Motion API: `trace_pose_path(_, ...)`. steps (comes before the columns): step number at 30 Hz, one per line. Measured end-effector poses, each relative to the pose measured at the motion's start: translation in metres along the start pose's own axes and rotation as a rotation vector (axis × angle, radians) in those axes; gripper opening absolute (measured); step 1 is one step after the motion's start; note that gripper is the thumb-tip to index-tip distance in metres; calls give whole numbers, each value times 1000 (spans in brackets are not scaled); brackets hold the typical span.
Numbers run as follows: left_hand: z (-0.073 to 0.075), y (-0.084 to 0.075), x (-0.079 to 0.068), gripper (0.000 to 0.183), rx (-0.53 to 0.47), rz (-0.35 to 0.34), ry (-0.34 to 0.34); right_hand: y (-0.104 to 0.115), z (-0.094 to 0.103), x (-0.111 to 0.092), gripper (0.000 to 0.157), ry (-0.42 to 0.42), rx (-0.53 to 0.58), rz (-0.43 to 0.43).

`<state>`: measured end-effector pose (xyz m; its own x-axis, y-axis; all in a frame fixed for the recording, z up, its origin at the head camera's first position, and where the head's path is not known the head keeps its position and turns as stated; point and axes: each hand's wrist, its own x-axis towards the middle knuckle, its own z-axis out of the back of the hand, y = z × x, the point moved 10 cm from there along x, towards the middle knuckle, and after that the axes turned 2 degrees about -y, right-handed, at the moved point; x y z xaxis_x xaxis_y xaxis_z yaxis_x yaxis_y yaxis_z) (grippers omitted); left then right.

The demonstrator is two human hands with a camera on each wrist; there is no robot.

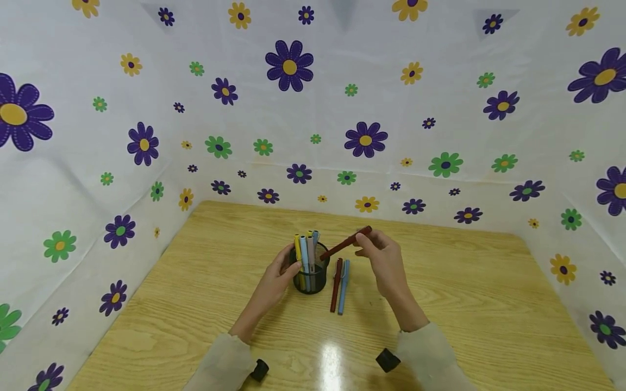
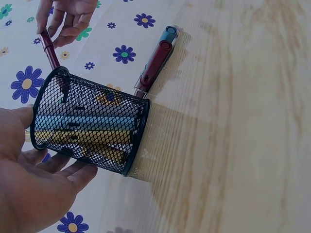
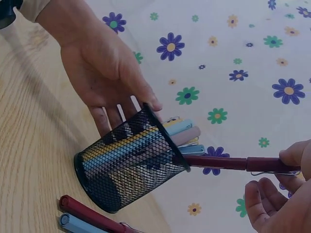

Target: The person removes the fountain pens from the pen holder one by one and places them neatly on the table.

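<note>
A black mesh pen cup [image 1: 313, 283] stands on the wooden table, holding yellow, light blue and greyish pens [image 3: 184, 136]. My left hand [image 1: 274, 279] grips its left side, thumb at the rim and fingers along the mesh. Between the thumb and fingers of my right hand [image 1: 386, 263] is a dark red pen [image 1: 344, 243], slanting down to the left. Its lower end is inside the cup's mouth, as the right wrist view [image 3: 214, 162] shows. Just right of the cup, a second dark red pen [image 1: 335, 288] and a light blue pen [image 1: 344, 290] lie side by side.
White cloth [image 1: 332, 108] printed with purple, yellow and green flowers walls the table [image 1: 210, 255] at the back and both sides. A black band piece [image 1: 388, 359] sits by the right cuff, another [image 1: 260, 370] by the left. Light glares on the front tabletop.
</note>
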<state>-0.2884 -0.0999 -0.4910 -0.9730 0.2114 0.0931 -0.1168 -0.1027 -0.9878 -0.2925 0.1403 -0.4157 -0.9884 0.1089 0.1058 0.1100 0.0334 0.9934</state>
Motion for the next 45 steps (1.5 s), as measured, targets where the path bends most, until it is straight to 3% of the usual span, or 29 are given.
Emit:
trace_pose_path(9,-1,-2,-1,65,14,-1,-4,6,23,0,34,-19,73,-21)
trace_pose_path(21,0,-1,-1,65,26,0,-7,9,67,-5,47,-62,14,-64)
trace_pose_path(26,0,-2,-1,65,30,-3,-2,14,79,-10,41,-62,0,-56)
trace_pose_path(30,0,-2,-1,65,21,-9,-1,16,88,-14,34,-67,-5,-55)
trace_pose_path(45,0,-2,-1,64,17,-7,-9,18,100,-22,44,-7,-114,-37)
